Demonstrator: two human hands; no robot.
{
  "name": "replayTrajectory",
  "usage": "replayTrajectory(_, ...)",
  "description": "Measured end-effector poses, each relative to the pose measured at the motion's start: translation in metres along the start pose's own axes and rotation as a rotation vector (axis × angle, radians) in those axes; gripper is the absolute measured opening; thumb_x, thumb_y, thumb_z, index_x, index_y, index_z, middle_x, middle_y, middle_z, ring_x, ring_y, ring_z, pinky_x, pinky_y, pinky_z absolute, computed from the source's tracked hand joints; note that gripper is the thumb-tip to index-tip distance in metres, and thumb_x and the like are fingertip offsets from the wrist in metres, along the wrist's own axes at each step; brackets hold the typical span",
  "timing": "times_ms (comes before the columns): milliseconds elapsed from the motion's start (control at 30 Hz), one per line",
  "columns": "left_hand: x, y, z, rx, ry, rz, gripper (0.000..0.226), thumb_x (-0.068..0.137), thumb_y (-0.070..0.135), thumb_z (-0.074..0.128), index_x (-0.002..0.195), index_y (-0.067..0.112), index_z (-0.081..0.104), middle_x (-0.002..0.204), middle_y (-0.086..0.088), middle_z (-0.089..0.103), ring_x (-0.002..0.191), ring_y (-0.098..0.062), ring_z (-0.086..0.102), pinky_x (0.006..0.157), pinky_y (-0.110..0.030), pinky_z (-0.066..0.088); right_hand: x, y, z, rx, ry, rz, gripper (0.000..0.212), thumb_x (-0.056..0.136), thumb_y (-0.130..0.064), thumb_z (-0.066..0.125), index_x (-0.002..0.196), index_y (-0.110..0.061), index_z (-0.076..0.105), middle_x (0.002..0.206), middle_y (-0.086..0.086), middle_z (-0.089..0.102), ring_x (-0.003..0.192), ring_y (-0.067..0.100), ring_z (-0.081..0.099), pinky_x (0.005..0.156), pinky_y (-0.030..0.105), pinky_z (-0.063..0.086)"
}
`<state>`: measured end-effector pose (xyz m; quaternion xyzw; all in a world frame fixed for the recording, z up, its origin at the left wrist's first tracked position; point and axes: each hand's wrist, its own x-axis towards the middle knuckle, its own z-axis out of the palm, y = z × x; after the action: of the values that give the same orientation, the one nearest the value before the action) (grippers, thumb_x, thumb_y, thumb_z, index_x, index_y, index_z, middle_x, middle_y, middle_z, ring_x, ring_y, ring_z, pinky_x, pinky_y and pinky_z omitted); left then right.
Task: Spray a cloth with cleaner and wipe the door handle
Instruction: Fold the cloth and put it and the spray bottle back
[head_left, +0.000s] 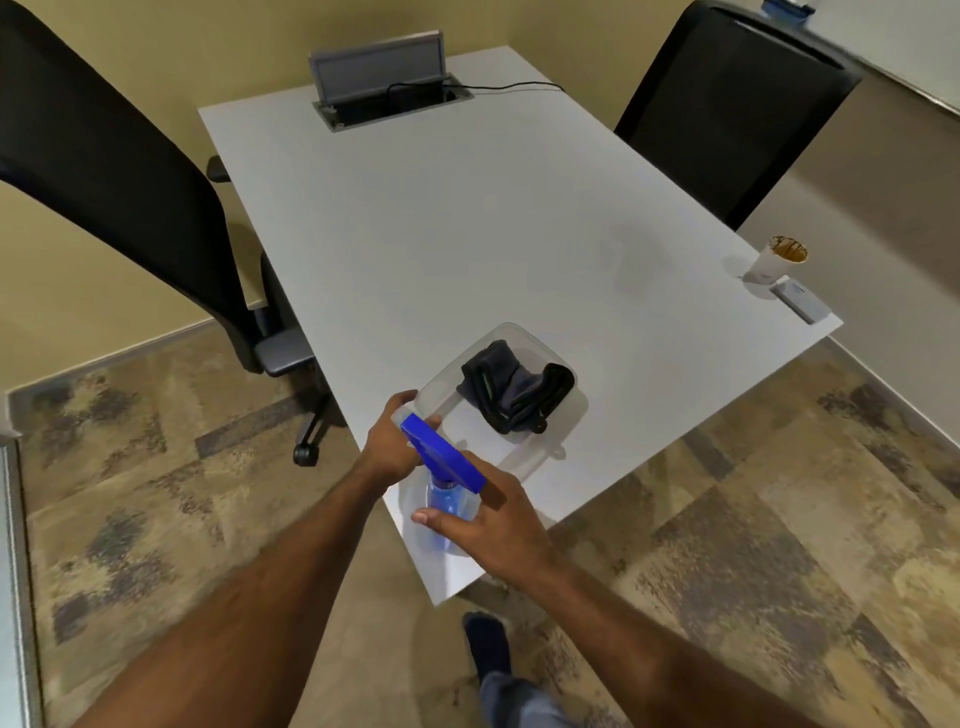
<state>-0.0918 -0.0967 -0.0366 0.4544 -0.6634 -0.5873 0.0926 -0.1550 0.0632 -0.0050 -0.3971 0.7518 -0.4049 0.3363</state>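
At the near corner of the white bench (493, 234), a person stands and holds both bare arms out in front.

The right grip (498, 530) holds a clear spray bottle (447, 506) with blue cleaner in it. The thumb and fingers curl round the bottle's neck, just under its blue spray head (441, 452). The bottle is over the corner of the bench, and the spray head points away, toward a clear tub (569, 410).

The left grip (387, 441) is at the near corner of the tub, right where the tip of the spray head is. Its fingers are curled there. I cannot tell if they pinch the tub's rim or the tip of the spray head.

The tub sits on the bench just past the bottle. A dark cloth (514, 389) lies inside it, all bunched up. Neither grip touches the cloth.

At the right corner of the bench stands a paper cup (776, 260) with brown marks inside. A small flat grey thing (800, 301) lies just beside it. At the far end, a grey box (379, 73) is set into the bench with its lid up, and a black cable (509, 85) runs out of it.

2 black chairs are there, 1 at the left side (119, 171) and 1 at the far right (727, 104). Down on the patchy carpet (779, 519) is the person's foot (485, 644) in a dark sock.
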Motion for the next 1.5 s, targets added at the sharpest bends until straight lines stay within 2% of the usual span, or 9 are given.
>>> replayTrajectory(67, 0.002, -0.001, 0.001, -0.013, -0.001, -0.005, 0.062, 0.095, 0.02, 0.065, 0.147, 0.011, 0.033, 0.135, -0.02, 0.056, 0.115, -0.036, 0.06, 0.096, -0.049, 0.051, -0.001, -0.004, -0.001, 0.004, 0.008, -0.008, 0.059, 0.073, -0.059, 0.077, 0.123, -0.034, 0.056, 0.1, -0.027, 0.059, 0.088, -0.007, 0.062, 0.092, 0.027, 0.057)
replayTrajectory(200, 0.007, 0.0, 0.004, 0.013, 0.03, -0.037, 0.058, 0.095, 0.009, 0.064, 0.146, 0.009, 0.037, 0.129, -0.018, 0.06, 0.088, -0.016, 0.068, 0.057, -0.013, 0.054, -0.008, -0.019, -0.018, 0.075, 0.048, 0.002, 0.045, 0.074, -0.051, 0.08, 0.111, -0.035, 0.06, 0.089, -0.027, 0.064, 0.088, 0.0, 0.066, 0.085, 0.019, 0.056)
replayTrajectory(267, 0.01, 0.0, 0.004, -0.024, 0.026, -0.076, 0.054, 0.097, 0.012, 0.062, 0.145, 0.011, 0.038, 0.124, -0.019, 0.062, 0.081, -0.017, 0.07, 0.061, -0.019, 0.058, -0.013, -0.031, -0.032, 0.08, 0.051, -0.012, 0.04, 0.076, -0.046, 0.08, 0.109, -0.031, 0.062, 0.094, -0.013, 0.071, 0.093, 0.008, 0.068, 0.085, 0.025, 0.058)
replayTrajectory(367, 0.014, 0.004, 0.002, -0.086, 0.025, -0.149, 0.054, 0.098, 0.015, 0.06, 0.147, 0.018, 0.037, 0.118, -0.017, 0.065, 0.087, -0.03, 0.073, 0.071, -0.035, 0.062, -0.014, -0.052, -0.066, 0.119, 0.108, -0.043, 0.028, 0.076, -0.034, 0.082, 0.091, -0.037, 0.059, 0.085, -0.018, 0.071, 0.09, 0.001, 0.069, 0.07, 0.012, 0.056)
replayTrajectory(533, 0.014, 0.005, -0.003, -0.028, 0.031, -0.164, 0.056, 0.096, 0.016, 0.062, 0.147, 0.02, 0.038, 0.125, -0.014, 0.06, 0.083, -0.025, 0.072, 0.064, -0.031, 0.062, 0.014, -0.075, -0.114, 0.189, 0.037, -0.037, 0.036, 0.084, -0.001, 0.073, 0.1, -0.029, 0.057, 0.091, -0.024, 0.072, 0.092, -0.008, 0.068, 0.066, 0.006, 0.05)
replayTrajectory(767, 0.011, 0.003, -0.008, 0.0, 0.05, -0.197, 0.061, 0.098, 0.018, 0.059, 0.152, 0.024, 0.032, 0.134, -0.013, 0.057, 0.082, -0.021, 0.072, 0.055, -0.023, 0.059, 0.065, -0.068, -0.099, 0.078, -0.042, -0.073, 0.047, 0.084, 0.004, 0.067, 0.127, -0.011, 0.053, 0.125, 0.001, 0.066, 0.118, 0.02, 0.063, 0.101, 0.035, 0.052)
replayTrajectory(967, 0.005, -0.004, 0.0, -0.08, 0.133, -0.202, 0.064, 0.098, 0.025, 0.061, 0.153, 0.019, 0.029, 0.129, -0.012, 0.062, 0.084, -0.02, 0.071, 0.055, -0.022, 0.057, 0.083, -0.042, -0.066, 0.008, 0.024, -0.042, 0.039, 0.085, 0.001, 0.069, 0.117, -0.015, 0.052, 0.112, 0.002, 0.062, 0.107, 0.019, 0.061, 0.102, 0.036, 0.05)
replayTrajectory(1233, 0.005, -0.008, 0.006, -0.103, 0.17, -0.184, 0.053, 0.1, 0.023, 0.057, 0.149, 0.019, 0.039, 0.128, -0.011, 0.063, 0.092, -0.021, 0.068, 0.061, -0.023, 0.056, 0.089, -0.023, -0.043, -0.017, 0.072, -0.01, 0.043, 0.085, -0.006, 0.073, 0.12, -0.013, 0.049, 0.107, 0.0, 0.058, 0.098, 0.013, 0.058, 0.07, -0.004, 0.043)
replayTrajectory(1500, 0.001, -0.007, 0.005, -0.08, 0.183, -0.189, 0.059, 0.099, 0.022, 0.058, 0.153, 0.018, 0.034, 0.13, -0.012, 0.063, 0.099, -0.024, 0.069, 0.07, -0.029, 0.058, 0.082, -0.024, -0.042, -0.006, 0.107, -0.011, 0.055, 0.084, -0.007, 0.076, 0.131, -0.006, 0.047, 0.121, 0.011, 0.062, 0.11, 0.021, 0.061, 0.096, 0.031, 0.052)
